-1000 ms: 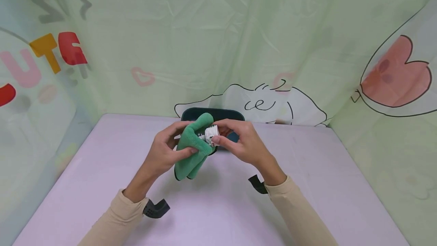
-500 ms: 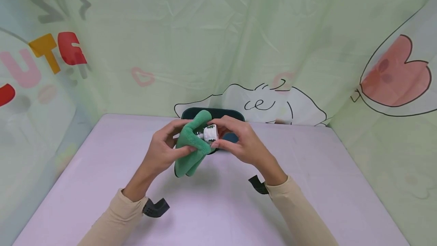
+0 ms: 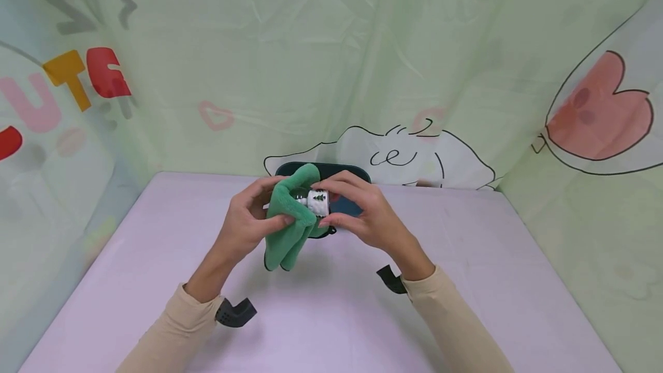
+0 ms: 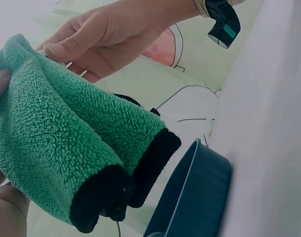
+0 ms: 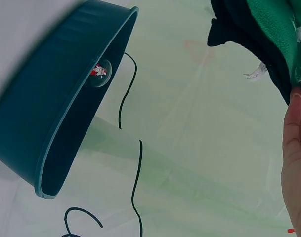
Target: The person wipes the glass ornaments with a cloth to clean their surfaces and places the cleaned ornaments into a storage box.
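Observation:
A green fluffy cloth (image 3: 286, 238) with black edging is held between thumb and fingers of my left hand (image 3: 243, 220). Partly wrapped in it is a small snow globe (image 3: 318, 202) with a white base patterned with green trees; the cloth hides much of its clear end. My right hand (image 3: 370, 209) pinches that base between thumb and fingertips, at the cloth's right side. In the left wrist view the cloth (image 4: 61, 128) hangs in front and covers the globe. The right wrist view catches just the edge of the right hand (image 5: 296, 143).
Behind the hands, a dark teal basin (image 3: 346, 206) stands at the table's back edge. Inside it, another clear globe (image 5: 101, 74) with a red and white figure shows in the right wrist view. A printed pale green curtain (image 3: 311, 73) encloses the lilac table (image 3: 466, 281).
The snow globe's base has turned in the right fingers, so its green trees now face up. Both hands have shifted slightly upward, still holding cloth and globe.

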A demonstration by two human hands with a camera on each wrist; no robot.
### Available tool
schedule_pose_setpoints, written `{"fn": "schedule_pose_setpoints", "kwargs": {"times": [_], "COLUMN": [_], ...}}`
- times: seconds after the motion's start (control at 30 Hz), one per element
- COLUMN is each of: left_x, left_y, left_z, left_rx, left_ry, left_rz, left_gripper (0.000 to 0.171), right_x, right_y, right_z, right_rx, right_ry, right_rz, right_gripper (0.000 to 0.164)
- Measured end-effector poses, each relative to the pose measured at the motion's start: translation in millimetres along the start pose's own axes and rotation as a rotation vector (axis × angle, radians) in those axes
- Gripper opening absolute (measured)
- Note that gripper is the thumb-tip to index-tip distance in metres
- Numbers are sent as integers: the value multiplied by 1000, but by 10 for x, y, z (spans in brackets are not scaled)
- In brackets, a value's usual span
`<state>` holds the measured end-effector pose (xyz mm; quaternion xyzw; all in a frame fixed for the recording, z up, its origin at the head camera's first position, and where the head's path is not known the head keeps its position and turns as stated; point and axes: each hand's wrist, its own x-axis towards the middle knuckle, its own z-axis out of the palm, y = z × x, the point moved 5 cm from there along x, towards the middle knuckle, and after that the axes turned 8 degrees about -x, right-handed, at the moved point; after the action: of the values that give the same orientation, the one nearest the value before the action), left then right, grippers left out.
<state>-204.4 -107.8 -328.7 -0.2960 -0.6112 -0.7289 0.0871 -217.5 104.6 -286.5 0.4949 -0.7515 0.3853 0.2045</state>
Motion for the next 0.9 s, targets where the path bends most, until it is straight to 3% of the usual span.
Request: {"fn": "schedule_pose_setpoints", "kwargs": {"times": [0.47, 0.63, 0.9], "left_x": [5, 1, 0], "left_y": [-11, -23, -34], "left_z": [-25, -37, -30], "left_rx": [-53, -46, -58], "left_ry": [13, 10, -8], "left_rz": [-89, -117, -144], "left_gripper": [59, 57, 56], "right_x": [-3, 2, -1], "right_y": [-27, -47, -49], "right_z": [10, 11, 11], "right_rx": [-47, -81, -110], "right_ry": [35, 39, 49], "right_rz": [-138, -162, -186], "right_gripper": [48, 53, 47]}}
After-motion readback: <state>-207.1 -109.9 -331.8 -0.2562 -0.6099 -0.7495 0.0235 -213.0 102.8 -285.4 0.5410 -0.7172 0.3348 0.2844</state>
